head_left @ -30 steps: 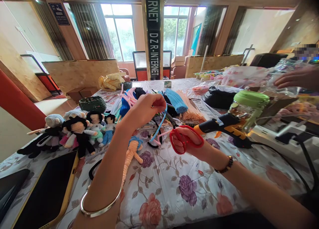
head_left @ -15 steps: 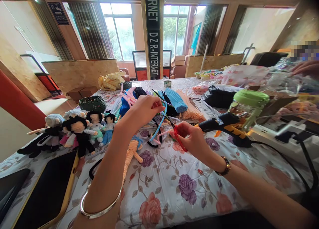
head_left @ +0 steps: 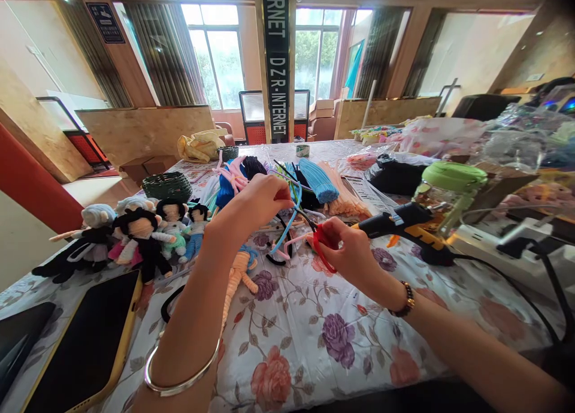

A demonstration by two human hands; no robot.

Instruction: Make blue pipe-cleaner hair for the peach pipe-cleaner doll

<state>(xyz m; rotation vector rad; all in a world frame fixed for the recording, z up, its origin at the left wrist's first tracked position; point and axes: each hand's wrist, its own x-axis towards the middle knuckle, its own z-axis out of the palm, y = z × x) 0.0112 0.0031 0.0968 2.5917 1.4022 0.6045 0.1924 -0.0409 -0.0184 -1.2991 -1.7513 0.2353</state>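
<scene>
We find a light blue pipe cleaner [head_left: 283,235] curving down over the flowered tabletop [head_left: 300,335], its upper part pinched in the closed fingers of the left hand [head_left: 267,196]. The right hand [head_left: 353,248] has its fingers curled round red-handled scissors [head_left: 321,251], blades pointing at the strip. The left forearm [head_left: 200,287] partly hides a peach doll [head_left: 238,270]. Bundled pipe cleaners [head_left: 318,182] lie behind; a glue gun [head_left: 393,221] sits just beside the right hand, near a green-lidded jar [head_left: 451,179]. Small dolls [head_left: 141,239] cluster at left.

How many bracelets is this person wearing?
2: a silver bangle circles the left forearm, and a dark beaded bracelet sits just behind the right hand, which holds red-handled scissors. Any worn higher up, out of view, would be hidden.
</scene>
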